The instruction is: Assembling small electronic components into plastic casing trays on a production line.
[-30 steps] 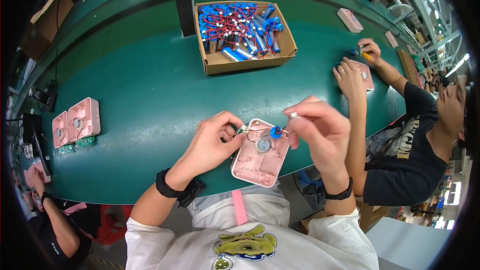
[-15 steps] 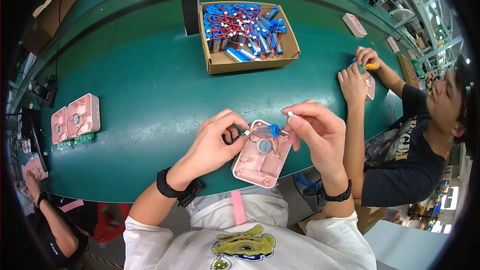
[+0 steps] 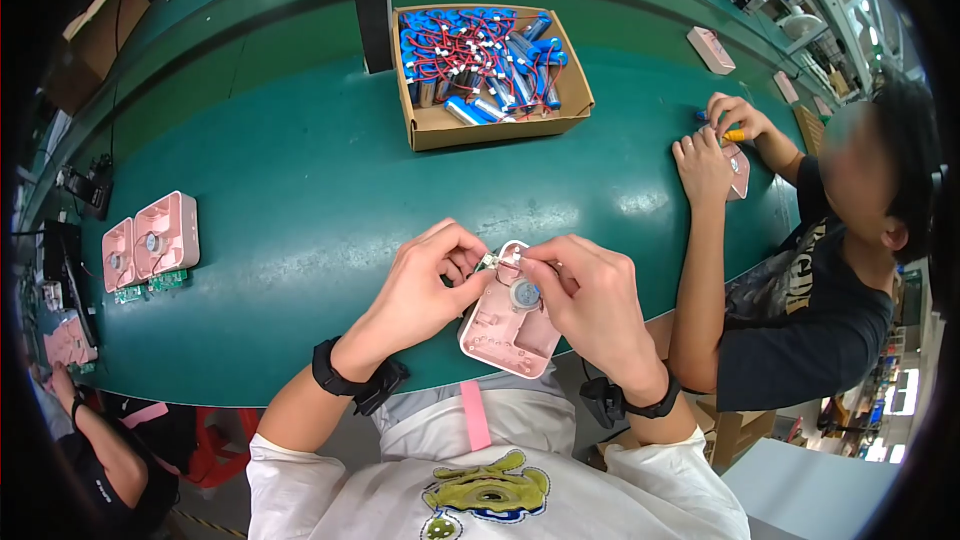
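as i watched from a distance through the head camera, the green table (image 3: pixel 300 170) filled most of the scene. on the right, a co-worker (image 3: pixel 800 345) in a dark top had both hands at a pink casing (image 3: pixel 741 178), with something yellow in one of them. on the far side, just right of a dark post (image 3: pixel 370 5), stood an open cardboard box (image 3: pixel 500 130) of blue batteries (image 3: pixel 518 85) with tangled red leads.

in the near middle, the right hand (image 3: pixel 592 292) bent over the work, its thumb and index finger together on a small white connector (image 3: pixel 515 255); i could not tell what its palm covered. the left hand (image 3: pixel 425 275) faced it, thumb and index finger pinching a small pale piece (image 3: pixel 489 261), and the two sets of fingertips were near each other.

between and below them, at the table's near edge, lay the open pink shell (image 3: pixel 510 342), slightly turned, its right side partly hidden by the right hand. two more pink shells (image 3: pixel 168 225) sat side by side on the left, green circuit boards (image 3: pixel 168 281) at their near edge. inside the middle shell i saw a round silver disc (image 3: pixel 524 294) and thin wires.
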Demonstrator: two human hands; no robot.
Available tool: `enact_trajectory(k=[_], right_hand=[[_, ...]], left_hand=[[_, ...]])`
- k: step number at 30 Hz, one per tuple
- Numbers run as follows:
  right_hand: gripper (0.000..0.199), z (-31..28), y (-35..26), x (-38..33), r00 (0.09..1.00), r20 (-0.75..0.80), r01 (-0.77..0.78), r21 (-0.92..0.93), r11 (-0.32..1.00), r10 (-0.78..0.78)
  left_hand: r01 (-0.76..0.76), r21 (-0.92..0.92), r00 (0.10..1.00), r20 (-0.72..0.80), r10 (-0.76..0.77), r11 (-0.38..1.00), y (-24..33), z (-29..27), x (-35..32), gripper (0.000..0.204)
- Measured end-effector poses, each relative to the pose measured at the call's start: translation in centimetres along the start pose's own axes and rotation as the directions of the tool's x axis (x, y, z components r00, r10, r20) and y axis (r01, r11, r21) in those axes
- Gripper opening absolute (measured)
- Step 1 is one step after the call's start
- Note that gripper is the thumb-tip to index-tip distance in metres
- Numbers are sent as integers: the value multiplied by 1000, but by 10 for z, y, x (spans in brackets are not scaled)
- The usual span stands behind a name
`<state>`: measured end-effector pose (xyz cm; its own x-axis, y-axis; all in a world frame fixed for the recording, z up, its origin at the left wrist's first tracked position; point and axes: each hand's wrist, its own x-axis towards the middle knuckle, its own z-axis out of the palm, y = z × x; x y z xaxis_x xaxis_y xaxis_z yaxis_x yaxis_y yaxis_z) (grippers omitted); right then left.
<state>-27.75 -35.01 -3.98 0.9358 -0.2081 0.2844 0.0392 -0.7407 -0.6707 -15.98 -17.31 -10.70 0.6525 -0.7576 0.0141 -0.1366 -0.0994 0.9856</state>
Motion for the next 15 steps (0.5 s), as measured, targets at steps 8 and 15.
enact_trajectory(k=[8,15], right_hand=[[8,5,-3,11,1000,-26,14,-118,993,-17],[9,4,-4,16,992,8,127,-124,984,-127]], left_hand=[[-76,14,996,-37,76,997,-1,3,-1,16],[-75,2,996,-54,75,997,-1,4,-1,15]])
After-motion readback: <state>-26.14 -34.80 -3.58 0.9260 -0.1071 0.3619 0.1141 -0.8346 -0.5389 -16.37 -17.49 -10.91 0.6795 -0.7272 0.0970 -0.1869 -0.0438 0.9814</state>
